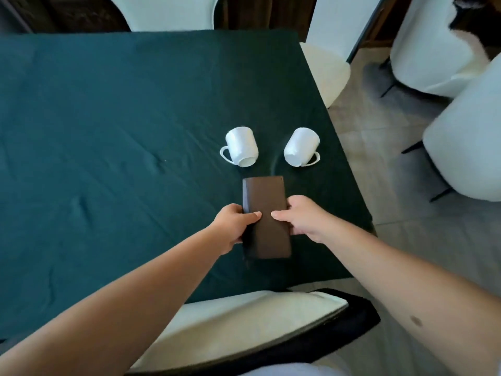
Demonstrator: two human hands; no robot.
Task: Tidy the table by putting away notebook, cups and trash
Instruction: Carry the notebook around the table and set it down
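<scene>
A closed brown notebook [265,202] lies lengthwise on the dark green tablecloth [108,131], near the table's right front. My left hand [234,225] grips its left edge, thumb on the cover. My right hand [301,218] grips its right edge the same way. Beyond the notebook stand two white cups, both upside down: the left cup [242,149] with its handle to the left, the right cup [301,147] with its handle to the right. No trash is visible.
A white chair with a black back [244,321] is tucked at the near edge below my arms. Other white chairs stand at the far side [168,12], the right corner [325,69] and on the tiled floor at right [466,147].
</scene>
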